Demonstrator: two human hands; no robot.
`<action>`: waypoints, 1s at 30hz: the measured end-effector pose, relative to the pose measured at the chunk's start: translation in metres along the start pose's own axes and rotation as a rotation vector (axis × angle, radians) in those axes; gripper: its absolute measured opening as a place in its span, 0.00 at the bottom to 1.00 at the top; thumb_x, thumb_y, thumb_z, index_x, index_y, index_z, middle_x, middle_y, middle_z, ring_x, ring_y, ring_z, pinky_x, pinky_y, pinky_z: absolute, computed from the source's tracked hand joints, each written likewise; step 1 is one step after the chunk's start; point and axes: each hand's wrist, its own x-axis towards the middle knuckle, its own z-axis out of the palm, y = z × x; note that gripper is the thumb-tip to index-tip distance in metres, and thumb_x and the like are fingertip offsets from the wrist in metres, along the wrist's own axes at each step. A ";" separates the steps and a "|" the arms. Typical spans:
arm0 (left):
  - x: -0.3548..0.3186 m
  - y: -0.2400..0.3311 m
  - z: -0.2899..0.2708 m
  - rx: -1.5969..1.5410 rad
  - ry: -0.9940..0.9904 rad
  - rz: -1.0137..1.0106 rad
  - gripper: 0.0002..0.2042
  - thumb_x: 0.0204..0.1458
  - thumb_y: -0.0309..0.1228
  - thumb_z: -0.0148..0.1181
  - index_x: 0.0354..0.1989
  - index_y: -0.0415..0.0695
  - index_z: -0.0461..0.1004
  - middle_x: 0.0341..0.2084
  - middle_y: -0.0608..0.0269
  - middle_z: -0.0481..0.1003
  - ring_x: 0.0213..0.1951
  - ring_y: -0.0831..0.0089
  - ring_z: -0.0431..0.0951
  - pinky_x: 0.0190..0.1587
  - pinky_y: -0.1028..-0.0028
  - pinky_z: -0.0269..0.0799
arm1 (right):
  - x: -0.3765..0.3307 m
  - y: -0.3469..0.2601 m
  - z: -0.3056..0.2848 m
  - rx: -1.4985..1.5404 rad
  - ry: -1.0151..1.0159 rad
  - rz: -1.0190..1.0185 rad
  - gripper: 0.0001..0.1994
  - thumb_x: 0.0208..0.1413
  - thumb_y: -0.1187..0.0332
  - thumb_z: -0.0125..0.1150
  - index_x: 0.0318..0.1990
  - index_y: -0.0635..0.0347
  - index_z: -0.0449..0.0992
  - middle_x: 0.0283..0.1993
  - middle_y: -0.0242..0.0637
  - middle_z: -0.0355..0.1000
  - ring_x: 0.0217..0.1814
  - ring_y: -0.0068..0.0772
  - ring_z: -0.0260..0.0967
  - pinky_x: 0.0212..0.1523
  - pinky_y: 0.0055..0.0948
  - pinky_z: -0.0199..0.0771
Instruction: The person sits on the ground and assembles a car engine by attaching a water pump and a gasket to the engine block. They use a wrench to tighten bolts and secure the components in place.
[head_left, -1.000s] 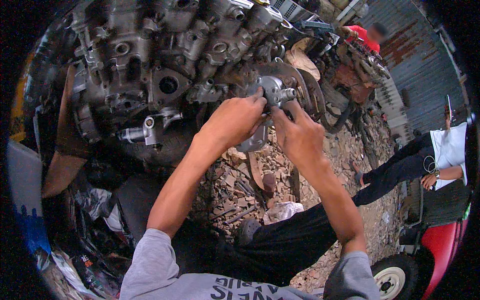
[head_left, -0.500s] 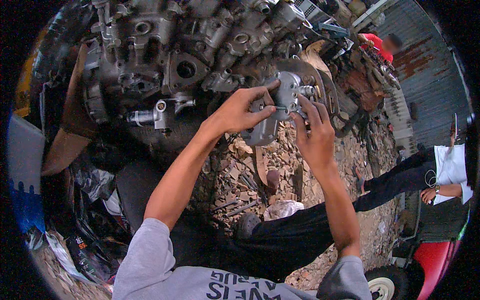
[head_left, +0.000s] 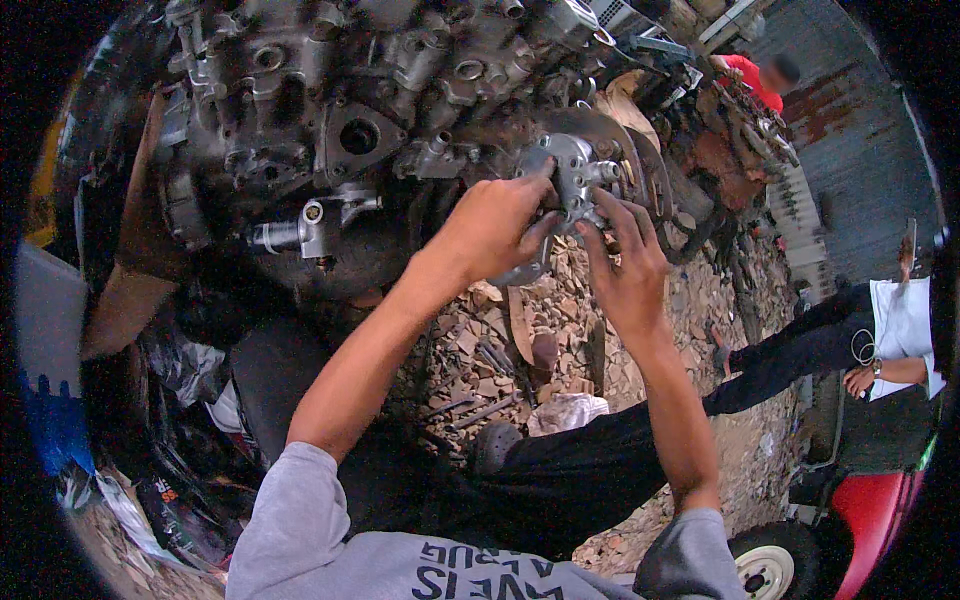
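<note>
Between my hands, in front of the engine's right end, is a silver cast-metal housing with bolt holes and a round stub on its right side. My left hand is closed at its left side, with thumb and fingers bent against it; whether a small piece sits in that pinch is hidden. My right hand grips the lower right edge between thumb and fingertips. Behind stands a large greasy engine block with several ports and flanges. A silver cylindrical fitting sticks out from its lower front.
Stones and broken chips cover the ground below, with a few metal rods and a crumpled white bag. A person in a white top is at the right, and another in red farther back. A wheel shows lower right.
My left hand has turned, its thumb and fingers drawing in closer to the housing. The housing appears tilted slightly differently, and the whole view has shifted a little.
</note>
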 end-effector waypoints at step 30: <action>-0.023 0.031 0.049 -0.497 0.527 -0.340 0.12 0.51 0.25 0.69 0.44 0.37 0.81 0.33 0.64 0.79 0.33 0.81 0.74 0.39 0.80 0.69 | -0.018 0.024 -0.033 0.188 0.059 0.119 0.15 0.58 0.69 0.61 0.53 0.58 0.74 0.49 0.46 0.76 0.50 0.49 0.76 0.49 0.40 0.76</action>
